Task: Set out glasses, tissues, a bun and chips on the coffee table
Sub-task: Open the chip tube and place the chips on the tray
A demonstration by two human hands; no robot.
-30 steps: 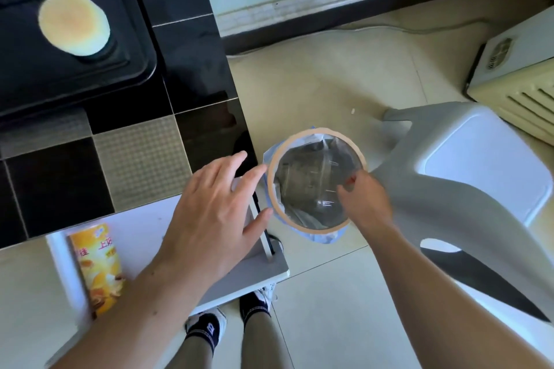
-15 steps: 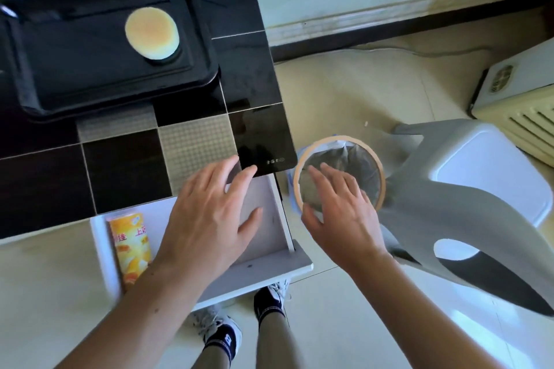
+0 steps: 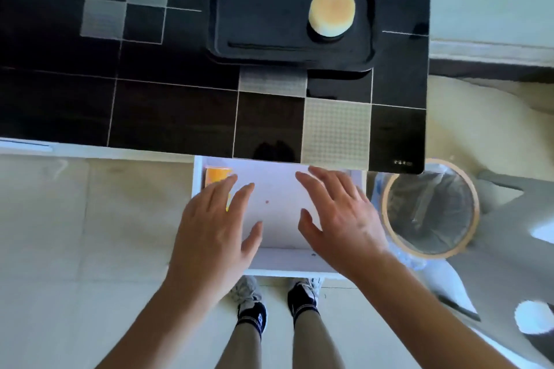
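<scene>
A round pale bun (image 3: 332, 11) sits on a black tray (image 3: 257, 24) at the back of the black tiled coffee table (image 3: 168, 111). A white drawer (image 3: 278, 213) is pulled out under the table's front edge. An orange chips can (image 3: 216, 176) lies at the drawer's left end, mostly hidden by my left hand (image 3: 214, 231). That hand hovers over it with fingers spread and holds nothing. My right hand (image 3: 338, 219) is spread flat over the drawer's right half, also holding nothing. No glasses or tissues are in view.
A round bin (image 3: 430, 208) with a tan rim and plastic liner stands just right of the drawer. A grey plastic stool (image 3: 509, 219) lies tipped beside it. My two feet are on the pale floor below the drawer front.
My right hand left the bin and came over the drawer. My left hand shifted left above the chips can. The view swung left, so the tray now sits at centre right.
</scene>
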